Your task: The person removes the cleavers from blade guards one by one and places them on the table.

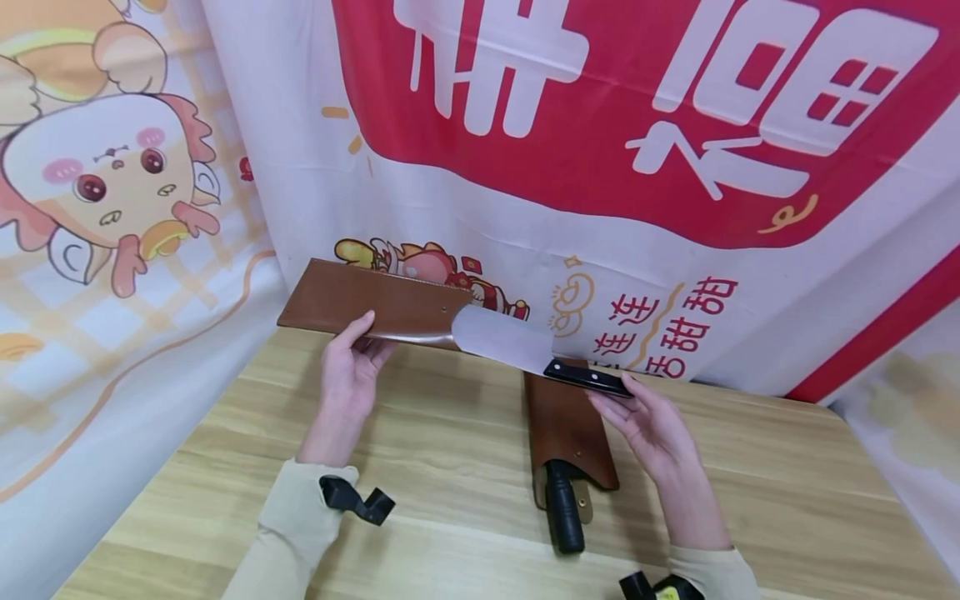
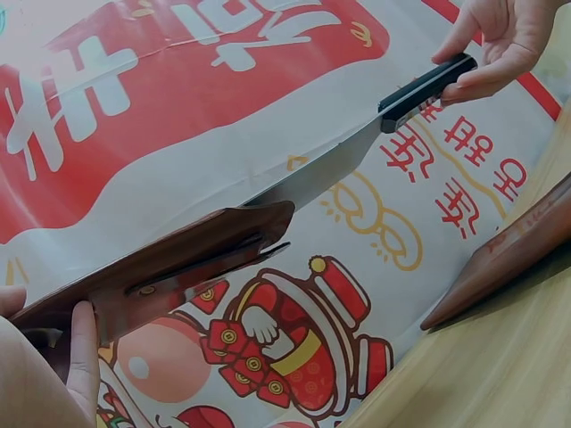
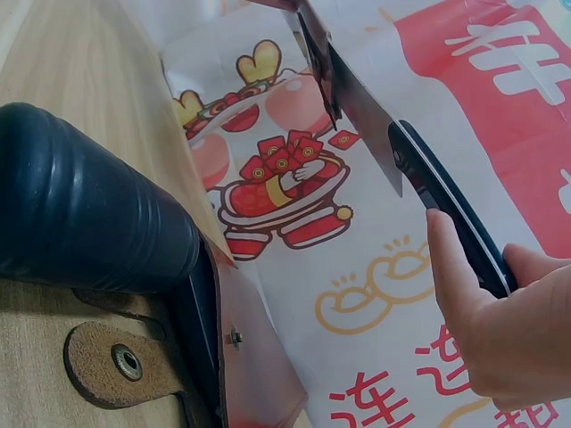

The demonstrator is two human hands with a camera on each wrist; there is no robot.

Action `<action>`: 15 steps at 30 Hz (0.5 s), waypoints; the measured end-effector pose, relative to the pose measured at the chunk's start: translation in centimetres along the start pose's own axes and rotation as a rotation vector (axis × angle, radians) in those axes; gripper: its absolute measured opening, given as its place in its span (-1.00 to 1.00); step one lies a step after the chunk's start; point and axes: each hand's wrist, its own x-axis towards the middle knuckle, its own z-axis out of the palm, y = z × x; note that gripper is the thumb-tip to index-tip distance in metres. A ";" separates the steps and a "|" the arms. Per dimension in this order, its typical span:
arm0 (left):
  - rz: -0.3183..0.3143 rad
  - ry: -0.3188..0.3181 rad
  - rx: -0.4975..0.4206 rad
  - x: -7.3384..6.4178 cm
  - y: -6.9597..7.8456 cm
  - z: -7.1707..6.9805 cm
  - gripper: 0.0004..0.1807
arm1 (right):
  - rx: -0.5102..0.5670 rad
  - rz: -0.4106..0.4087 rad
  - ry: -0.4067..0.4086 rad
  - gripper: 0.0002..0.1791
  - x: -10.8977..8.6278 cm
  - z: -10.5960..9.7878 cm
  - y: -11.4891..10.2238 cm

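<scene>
A kitchen knife with a broad steel blade (image 1: 504, 337) and a black riveted handle (image 1: 588, 377) is held above the table, tilted down to the right. Most of its blade is hidden inside a brown leather sheath (image 1: 375, 302). My left hand (image 1: 351, 371) grips the sheath along its lower edge, thumb in front. With thumb and fingers my right hand (image 1: 651, 425) pinches the end of the handle. In the right wrist view, part of the blade (image 3: 364, 111) shows between handle and sheath.
On the wooden table (image 1: 450, 450) lies a second brown sheath (image 1: 572, 433) with a black handle (image 1: 564, 508) sticking out toward me. Its snap strap (image 3: 120, 364) hangs unfastened beside that handle. A printed cloth (image 1: 495, 200) with red and white characters rises behind the table.
</scene>
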 end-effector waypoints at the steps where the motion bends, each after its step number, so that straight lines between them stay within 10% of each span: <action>1: 0.004 0.000 0.000 0.0 0.0 0.0 -0.80 | 0.009 0.003 -0.005 -0.86 0.0 -0.1 0.0; 15: 0.017 -0.062 -0.109 0.4 2.4 -0.7 -0.89 | 0.196 -0.013 -0.170 -0.85 -0.1 -1.1 -0.7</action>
